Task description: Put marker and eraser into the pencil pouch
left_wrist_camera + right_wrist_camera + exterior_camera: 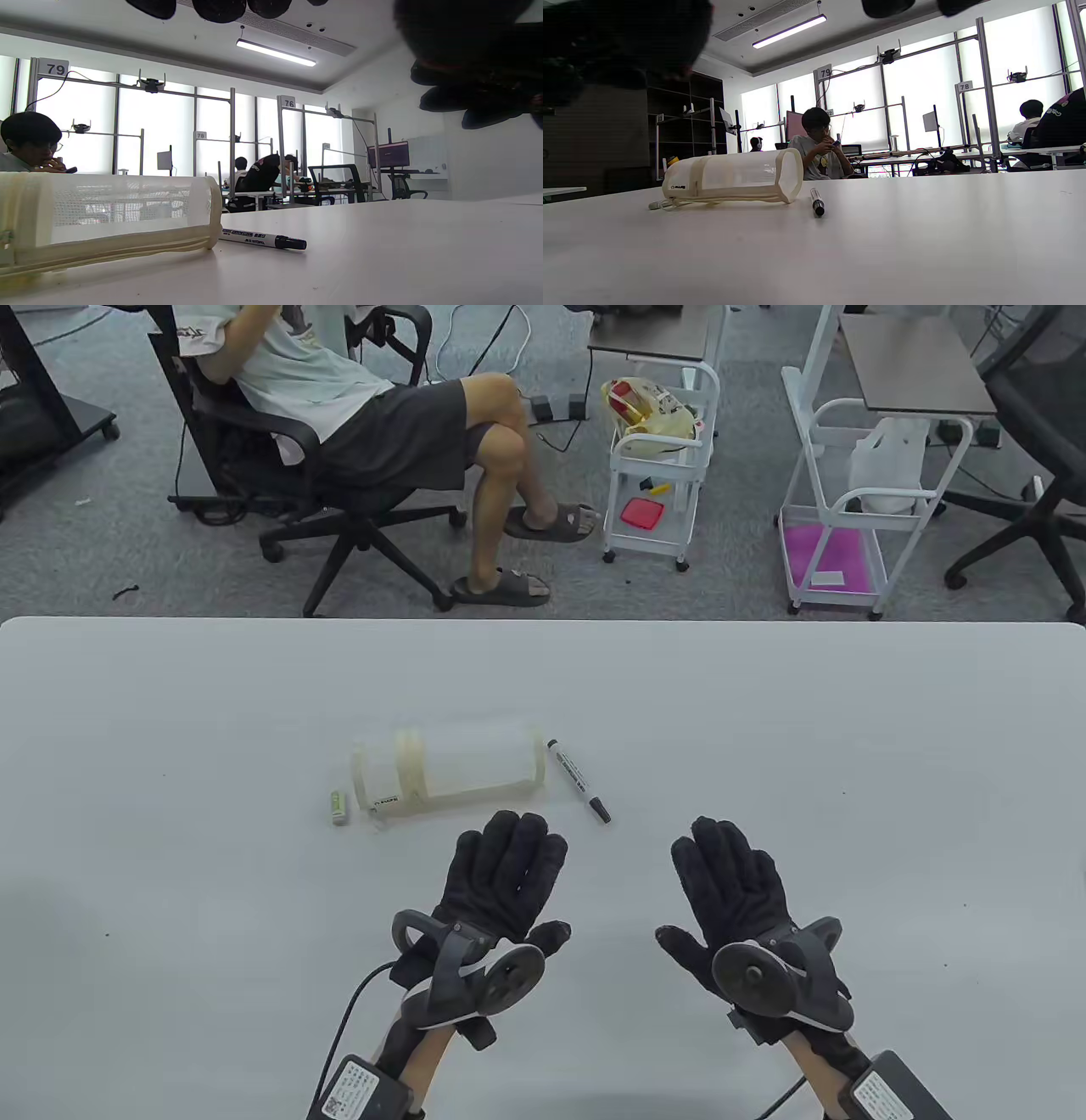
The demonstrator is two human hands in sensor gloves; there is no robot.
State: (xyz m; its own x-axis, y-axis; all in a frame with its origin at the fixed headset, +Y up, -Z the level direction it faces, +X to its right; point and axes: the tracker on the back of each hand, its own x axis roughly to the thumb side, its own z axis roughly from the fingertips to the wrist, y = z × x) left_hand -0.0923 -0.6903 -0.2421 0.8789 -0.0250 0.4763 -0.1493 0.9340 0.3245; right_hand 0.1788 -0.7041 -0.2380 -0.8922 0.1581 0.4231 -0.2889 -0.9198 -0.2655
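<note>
A cream mesh pencil pouch (448, 770) lies on its side on the white table (764, 712). It also shows in the left wrist view (106, 216) and the right wrist view (734, 176). A black-capped marker (579, 779) lies just right of it, also visible in the left wrist view (263, 239) and the right wrist view (817, 201). A small eraser (338, 806) lies at the pouch's left end. My left hand (507, 872) and right hand (728, 882) rest flat on the table, fingers spread, empty, just in front of the pouch and marker.
Beyond the table's far edge a person sits in an office chair (339, 475). Two white rolling carts (657, 458) (857, 500) stand further right. The table surface extends wide on both sides of the hands.
</note>
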